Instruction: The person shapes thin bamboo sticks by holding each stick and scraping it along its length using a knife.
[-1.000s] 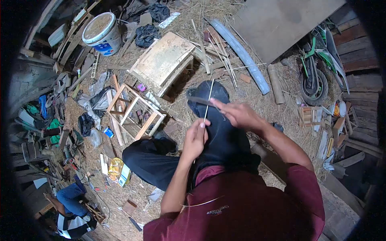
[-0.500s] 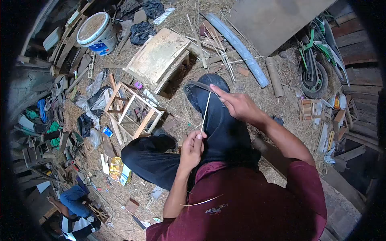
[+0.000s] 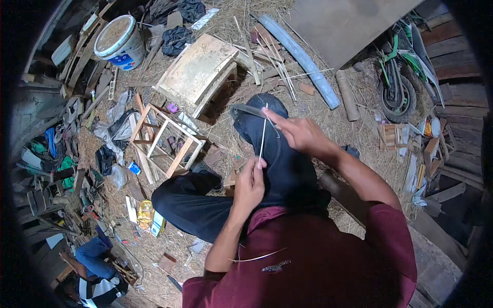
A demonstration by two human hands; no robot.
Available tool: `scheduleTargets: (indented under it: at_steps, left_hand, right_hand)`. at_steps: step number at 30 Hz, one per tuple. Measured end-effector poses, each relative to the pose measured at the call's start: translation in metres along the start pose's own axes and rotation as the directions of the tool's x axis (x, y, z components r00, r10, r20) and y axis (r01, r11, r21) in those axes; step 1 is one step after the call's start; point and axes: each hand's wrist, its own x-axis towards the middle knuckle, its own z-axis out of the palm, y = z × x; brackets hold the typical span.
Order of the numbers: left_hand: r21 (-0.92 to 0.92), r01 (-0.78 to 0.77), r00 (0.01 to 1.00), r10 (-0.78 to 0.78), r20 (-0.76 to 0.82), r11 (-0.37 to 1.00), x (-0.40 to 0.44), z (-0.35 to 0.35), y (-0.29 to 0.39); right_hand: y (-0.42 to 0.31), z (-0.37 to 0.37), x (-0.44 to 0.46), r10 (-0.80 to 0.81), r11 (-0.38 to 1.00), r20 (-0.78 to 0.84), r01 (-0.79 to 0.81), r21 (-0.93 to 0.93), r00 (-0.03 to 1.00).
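Observation:
My left hand (image 3: 250, 185) is closed, its thumb and fingers pinching a thin pale strip (image 3: 263, 138), perhaps bamboo or wood. The strip runs up over my raised knee (image 3: 290, 169) in dark trousers. My right hand (image 3: 303, 134) grips a dark, flat blade like a knife (image 3: 246, 109), its handle hidden in my fingers. The blade lies crosswise at the knee, against the strip near its upper end. A short tip of the strip shows above the blade. Another thin pale strip (image 3: 259, 256) lies on my maroon shirt.
Ahead are a wooden box-like piece (image 3: 197, 66), a small wooden frame (image 3: 172, 138), a white bucket (image 3: 119, 41), several long strips (image 3: 277, 66) and a bluish pipe (image 3: 300, 56). A motorbike wheel (image 3: 398, 97) stands right. Another person (image 3: 95, 267) sits at lower left. Straw covers the ground.
My left hand has moved slightly up toward the blade. The strip's tip now sticks out past the blade, where earlier it ended about at it. The view has shifted a little.

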Motion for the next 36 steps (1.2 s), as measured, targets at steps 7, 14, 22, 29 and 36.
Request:
scheduleTargets:
  at_steps: [7, 14, 22, 29, 36]
  left_hand:
    - [-0.388, 0.260, 0.963, -0.210, 0.166, 0.884, -0.019, -0.015, -0.009]
    - [-0.645, 0.479, 0.874, -0.260, 0.410, 0.595, 0.061, -0.002, 0.009]
    - [-0.626, 0.514, 0.855, -0.296, 0.425, 0.587, -0.025, -0.019, -0.018]
    - [-0.681, 0.507, 0.862, -0.305, 0.406, 0.528, 0.026, -0.010, 0.004]
    - [-0.659, 0.493, 0.869, -0.287, 0.403, 0.568, 0.054, 0.004, 0.006]
  right_hand:
    - [0.004, 0.005, -0.001, -0.024, 0.998, -0.004, 0.024, 0.057, 1.000]
    - [-0.004, -0.007, -0.006, -0.057, 0.998, 0.132, 0.059, -0.010, 0.990]
    - [-0.003, -0.008, -0.005, 0.109, 0.993, 0.063, -0.112, 0.041, 0.992]
    - [-0.001, -0.001, -0.008, -0.093, 0.995, 0.101, 0.088, 0.055, 0.991]
    - [-0.007, -0.009, -0.009, -0.015, 0.996, 0.182, 0.031, -0.085, 0.983]
